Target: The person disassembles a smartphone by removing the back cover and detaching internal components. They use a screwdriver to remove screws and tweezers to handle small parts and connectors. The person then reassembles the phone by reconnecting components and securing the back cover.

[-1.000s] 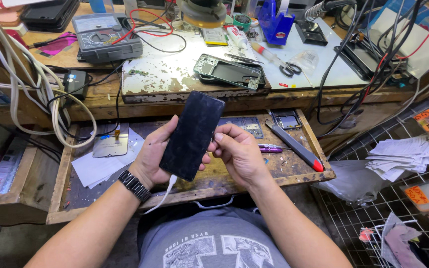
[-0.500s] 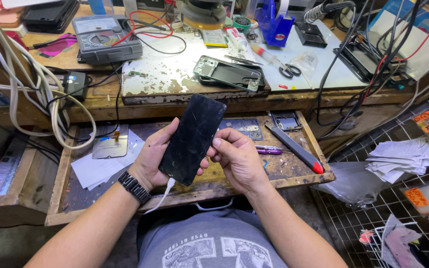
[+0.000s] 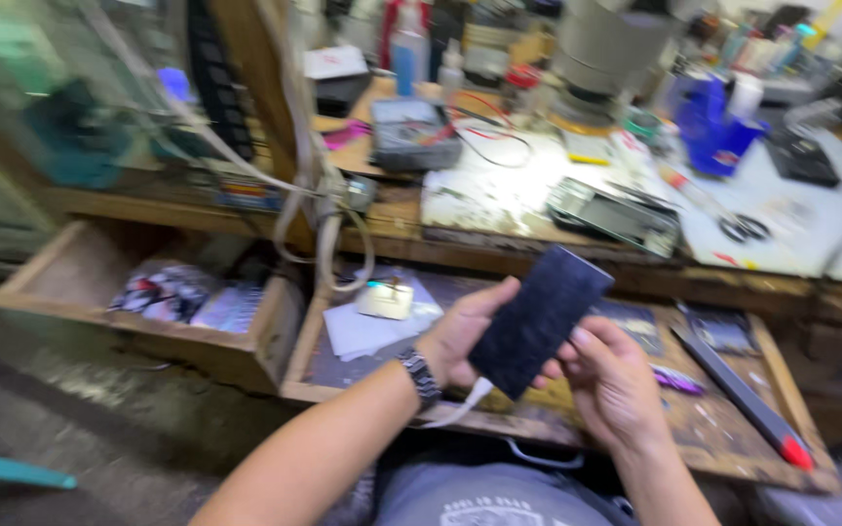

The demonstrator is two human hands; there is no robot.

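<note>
1. The left hand (image 3: 460, 336) cups the dark phone (image 3: 540, 319) from behind, its grip closed on it above the open drawer (image 3: 635, 429).
2. The right hand (image 3: 611, 380) pinches its lower edge, as far as the blur shows.
3. A white cable (image 3: 455, 409) hangs below; snagged, it could tug the phone loose into the drawer.

Black phone (image 3: 540, 319), red-tipped black tool (image 3: 741, 396)

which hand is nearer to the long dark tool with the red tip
Right. The right hand sits just left of the long dark tool with the red tip; the left hand lies farther left, behind the black phone.
</note>
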